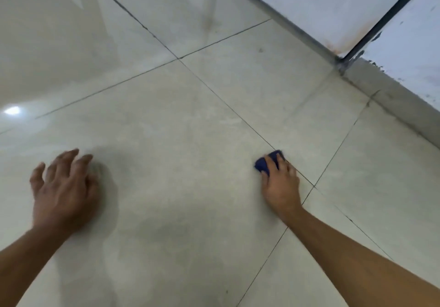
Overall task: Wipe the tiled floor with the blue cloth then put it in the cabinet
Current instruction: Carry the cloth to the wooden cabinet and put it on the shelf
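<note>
Right hand (281,183): palm down at about 4 o'clock from the frame centre, fingers curled over the blue cloth (264,162) and pressing it to the floor
Blue cloth: bunched into a small wad under the right fingertips, beside a grout line, only its forward edge showing
Left hand (63,187): at about 8 o'clock, fingers spread and empty, blurred; whether it touches the tiles cannot be told
Tiled floor (178,128): pale glossy squares with dark grout lines, a bright reflection at 9 o'clock
Wall (321,4): white panels with a dark vertical strip, at 1 o'clock, meeting the floor along a grey skirting (392,102)
</note>
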